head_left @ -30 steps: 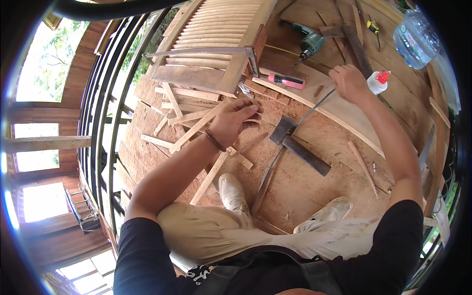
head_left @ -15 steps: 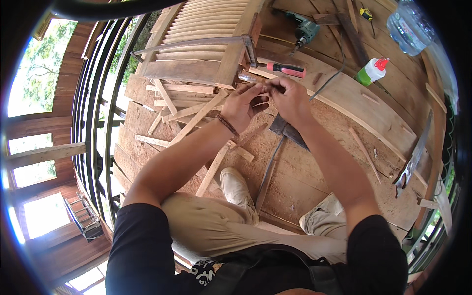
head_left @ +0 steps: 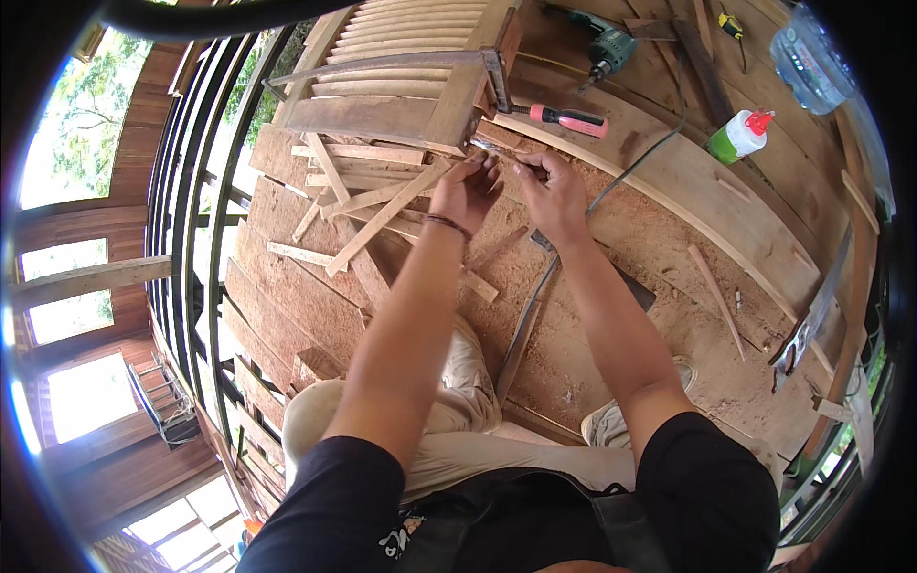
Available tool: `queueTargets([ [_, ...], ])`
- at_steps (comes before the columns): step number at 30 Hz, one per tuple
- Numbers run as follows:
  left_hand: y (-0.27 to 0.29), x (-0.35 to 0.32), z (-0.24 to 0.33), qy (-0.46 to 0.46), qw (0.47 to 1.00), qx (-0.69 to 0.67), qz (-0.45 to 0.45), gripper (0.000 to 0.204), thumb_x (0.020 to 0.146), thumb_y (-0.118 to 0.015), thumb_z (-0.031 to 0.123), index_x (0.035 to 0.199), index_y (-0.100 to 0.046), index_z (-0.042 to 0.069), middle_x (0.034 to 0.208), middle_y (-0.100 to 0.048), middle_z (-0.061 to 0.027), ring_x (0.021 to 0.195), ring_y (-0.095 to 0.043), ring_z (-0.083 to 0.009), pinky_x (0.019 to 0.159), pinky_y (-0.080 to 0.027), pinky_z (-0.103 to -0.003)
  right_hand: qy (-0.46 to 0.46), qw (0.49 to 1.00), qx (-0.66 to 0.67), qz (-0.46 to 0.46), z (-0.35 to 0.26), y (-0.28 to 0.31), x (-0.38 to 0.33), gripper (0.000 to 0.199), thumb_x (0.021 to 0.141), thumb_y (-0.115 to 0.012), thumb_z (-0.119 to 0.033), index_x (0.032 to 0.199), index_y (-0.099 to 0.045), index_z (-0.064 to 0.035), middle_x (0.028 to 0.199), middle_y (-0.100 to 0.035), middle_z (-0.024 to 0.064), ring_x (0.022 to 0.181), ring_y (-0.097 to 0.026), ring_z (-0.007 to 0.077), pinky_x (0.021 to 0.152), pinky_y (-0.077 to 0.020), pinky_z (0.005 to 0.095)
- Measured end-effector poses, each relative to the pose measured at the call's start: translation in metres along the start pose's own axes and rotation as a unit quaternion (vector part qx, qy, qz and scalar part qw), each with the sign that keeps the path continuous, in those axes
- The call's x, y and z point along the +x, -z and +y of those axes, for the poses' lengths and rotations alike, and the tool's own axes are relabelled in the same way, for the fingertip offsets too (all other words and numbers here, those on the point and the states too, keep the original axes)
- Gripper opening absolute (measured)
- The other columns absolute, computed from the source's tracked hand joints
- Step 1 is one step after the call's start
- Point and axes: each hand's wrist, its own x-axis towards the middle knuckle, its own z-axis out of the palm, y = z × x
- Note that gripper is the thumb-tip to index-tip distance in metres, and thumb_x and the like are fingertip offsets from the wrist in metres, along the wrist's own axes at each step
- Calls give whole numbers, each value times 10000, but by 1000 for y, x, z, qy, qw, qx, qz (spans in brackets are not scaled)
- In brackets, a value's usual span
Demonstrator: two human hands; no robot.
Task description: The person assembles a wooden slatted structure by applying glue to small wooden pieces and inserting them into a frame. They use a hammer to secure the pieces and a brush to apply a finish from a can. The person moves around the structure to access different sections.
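My left hand [head_left: 463,198] is raised beside the lower right corner of a slatted wooden panel [head_left: 358,116], its fingers curled; whatever lies in them is too small to name. Just to its right, my right hand [head_left: 554,194] pinches a small dark object that I cannot make out. A narrow gap separates the two hands. Past the left fingertips lies a shiny slim piece [head_left: 485,145] beside a wood offcut. A metal bar clamp [head_left: 401,62] spans the panel, and its red-and-black handle [head_left: 570,120] points right, above my right hand.
Wood strips [head_left: 387,215] lie left of my hands. A curved board [head_left: 669,181] stretches rightward, crossed by a black cord [head_left: 626,172]. Beyond are a green drill [head_left: 608,50], glue bottle [head_left: 737,138], tape measure [head_left: 732,26] and water bottle [head_left: 812,59]. A handsaw [head_left: 812,320] lies far right.
My hands, together before, have drawn apart. The left forearm has swung to a steeper angle and its fingers have curled more. The view has shifted slightly, and my left knee has moved.
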Motion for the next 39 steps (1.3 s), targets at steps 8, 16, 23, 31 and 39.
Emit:
queueTargets([
  [8,-4,14,-19,-71,986,-111,-98,71,935,-617,80,996,-647,57,923,-698,-46,875,-667,-202,845,-549,-383,15,1000,-11,-8,12,-7,8,161,958,-711,-117,1057,-719,10,741,-638,-13,633,-524,35,551,-423,233],
  [16,-2,13,-26,-102,989,-101,-36,76,962,-662,123,1032,-638,109,923,-671,0,799,-637,-149,709,-549,-336,11,1000,12,-10,1,-7,10,166,950,-713,-115,1033,-716,29,744,-643,-21,625,-528,35,555,-427,224],
  [23,2,12,-28,-118,989,-72,-49,66,987,-635,91,1052,-637,93,930,-680,-3,795,-642,-150,696,-550,-333,10,998,-56,-28,-5,-3,10,191,905,-711,-166,1016,-738,-13,888,-746,138,791,-719,247,747,-555,349],
  [31,2,12,-28,-117,990,-59,-52,79,988,-646,103,1067,-644,96,951,-688,-7,802,-629,-149,695,-536,-326,87,992,-77,-46,2,-1,19,200,940,-705,-178,1036,-725,-4,847,-731,105,743,-673,178,692,-523,320],
  [39,2,13,-26,-118,991,-42,-39,76,974,-676,118,1046,-657,104,971,-699,-13,809,-626,-148,688,-532,-325,119,980,-135,-87,-16,2,28,172,924,-675,-164,1000,-710,-14,864,-723,192,826,-711,367,734,-544,423],
])
